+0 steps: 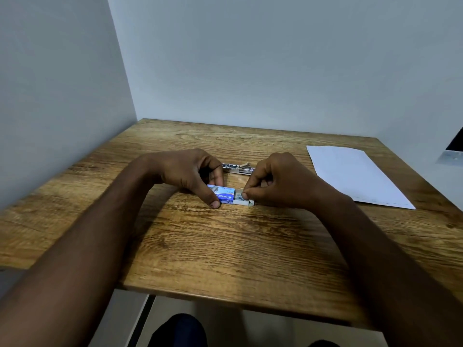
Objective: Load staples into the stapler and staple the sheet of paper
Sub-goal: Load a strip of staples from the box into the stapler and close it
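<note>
Blue staple box half-open, stapler behind

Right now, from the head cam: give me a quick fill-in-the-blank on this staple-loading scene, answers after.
1. The left hand holds the ____ sleeve of the staple box.
2. The right hand pinches at the box's pulled-out ____.
3. The stapler lies ____ the hands on the table.
4. The sheet of paper lies to the person's ____.

Missing words: blue; tray; behind; right

The table is brown wood with dark streaky grain. At the frame's centre, the small box is blue with white lettering, and its inner tray is white. Just above, the stapler is silver metal. At right, the paper is plain white.
</note>
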